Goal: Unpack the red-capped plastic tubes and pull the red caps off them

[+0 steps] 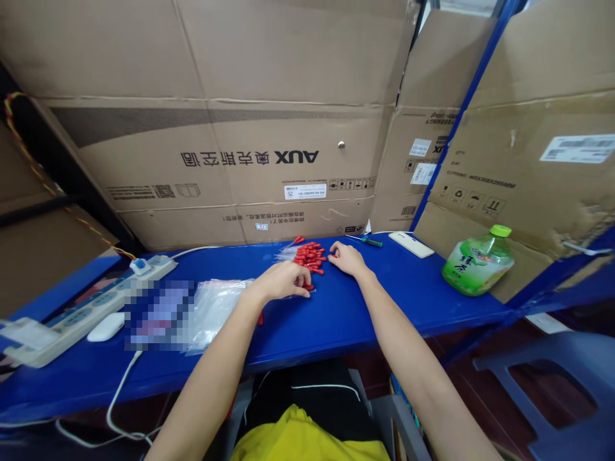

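Note:
A pile of several small red plastic pieces (310, 255) lies on the blue shelf (336, 320) in front of the cardboard boxes. My left hand (281, 280) rests palm down just left of the pile, fingers curled over something near a clear plastic bag. My right hand (346, 258) lies on the shelf at the pile's right edge, fingers bent and touching the red pieces. What sits under either hand's fingertips is too small to make out.
A stack of clear plastic bags (211, 307) lies left of my hands. A white power strip (81, 307) and a white mouse (106, 326) sit at the far left. A green-handled screwdriver (368, 241), a white phone-like device (410, 244) and a green tea bottle (478, 264) lie at right. Large cardboard boxes (269, 160) back the shelf.

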{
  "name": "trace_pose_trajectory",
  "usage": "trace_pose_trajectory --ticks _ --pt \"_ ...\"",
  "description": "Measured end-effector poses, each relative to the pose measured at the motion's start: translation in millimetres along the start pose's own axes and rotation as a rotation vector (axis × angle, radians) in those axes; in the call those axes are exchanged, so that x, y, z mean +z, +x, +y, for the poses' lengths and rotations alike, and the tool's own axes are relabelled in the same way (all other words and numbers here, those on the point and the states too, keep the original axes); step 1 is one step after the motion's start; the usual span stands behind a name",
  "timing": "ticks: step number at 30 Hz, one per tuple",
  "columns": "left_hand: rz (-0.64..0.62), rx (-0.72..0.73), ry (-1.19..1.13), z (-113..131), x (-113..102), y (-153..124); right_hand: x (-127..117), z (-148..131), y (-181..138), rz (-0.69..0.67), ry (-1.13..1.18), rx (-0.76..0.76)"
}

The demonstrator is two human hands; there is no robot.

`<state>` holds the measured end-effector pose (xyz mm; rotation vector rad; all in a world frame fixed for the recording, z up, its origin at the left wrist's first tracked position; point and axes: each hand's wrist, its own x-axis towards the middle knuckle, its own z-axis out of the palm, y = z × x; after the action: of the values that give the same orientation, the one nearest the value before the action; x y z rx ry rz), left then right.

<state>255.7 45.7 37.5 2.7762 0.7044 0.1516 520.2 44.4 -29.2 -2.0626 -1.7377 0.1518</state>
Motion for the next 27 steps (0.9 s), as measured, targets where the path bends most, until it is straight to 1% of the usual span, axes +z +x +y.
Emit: trace_pose_trajectory --ticks 3,4,5,7,8,11,13,15,19,22,25,27 --pt "0.183 -0.076 0.069 3 -17 -24 -1 -1 -1 -0.036 -0.014 0.001" --pt "0.214 -0.110 0.090 3 -21 -36 -2 -1 -1 -0.039 -0.017 -0.002" --pt "0.218 -0.135 0.113 3 -25 -49 -2 -2 -1 -0.037 -0.017 -0.006" --pt "0.182 -0.190 0.163 1 -28 -74 -2 -2 -1 -0.024 -0.010 -0.004" --pt "0.141 -0.214 0.180 -1 -28 -85 -2 -2 0 -0.019 -0.006 0.003" --pt "-0.005 -0.196 0.192 -7 -21 -105 -3 -3 1 -0.007 -0.004 0.028" --pt "-0.059 -0.143 0.180 -10 -14 -107 -4 -3 1 0.010 -0.007 0.042" --pt "-0.067 -0.093 0.185 -12 -9 -103 -5 -4 1 0.031 -0.012 0.051" --pt "-0.036 -0.018 0.213 -11 -5 -90 -6 -4 -1 0.053 -0.022 0.054" --pt "-0.024 0.044 0.215 -9 -2 -85 -7 -4 -2 0.031 -0.020 0.064" --pt "-0.006 0.055 0.196 -2 -2 -82 -8 -4 -2 -0.023 0.002 0.036" --pt "0.058 0.040 0.145 5 -6 -76 -9 -5 -3 -0.045 0.023 0.001"
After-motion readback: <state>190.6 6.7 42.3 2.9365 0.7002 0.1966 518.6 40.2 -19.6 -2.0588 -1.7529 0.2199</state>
